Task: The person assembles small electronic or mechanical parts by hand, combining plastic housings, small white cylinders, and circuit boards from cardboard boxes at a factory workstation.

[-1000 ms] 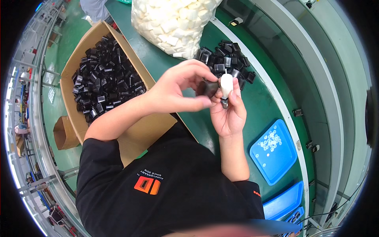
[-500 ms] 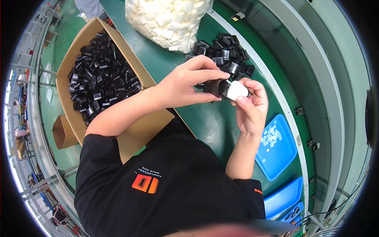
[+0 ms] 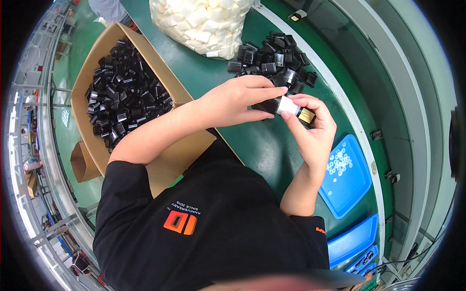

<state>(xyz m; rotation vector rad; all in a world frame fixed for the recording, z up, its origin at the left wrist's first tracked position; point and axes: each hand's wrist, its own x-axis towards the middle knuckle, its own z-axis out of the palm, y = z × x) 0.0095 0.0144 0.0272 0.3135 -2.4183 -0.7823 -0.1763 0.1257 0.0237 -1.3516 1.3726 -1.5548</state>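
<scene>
My left hand (image 3: pixel 235 99) is closed on a hollow black plastic housing (image 3: pixel 268 105), thumb below and fingers above. In my right hand (image 3: pixel 314 125), thumb and fingers pinch a white padded insert (image 3: pixel 287 105) with a black and gold end piece (image 3: pixel 306 115). The insert lines up with the housing, and its far end meets or enters the housing's mouth; fingers hide how deep it sits. Just beyond the hands lies a loose pile of black housings (image 3: pixel 279 60) on the green table.
A cardboard box (image 3: pixel 79 104) full of black housings stands at the left. Behind is a clear bag of white pads (image 3: pixel 199 26). At the right, a blue tray (image 3: pixel 347 196) holds small white rings, with another blue tray (image 3: pixel 352 242) nearer. The table (image 3: pixel 262 155) has a pale edge.
The white insert has turned into line with the black housing and come up to its mouth, which stood visibly open before. The gold end now shows. My right hand has rotated slightly.
</scene>
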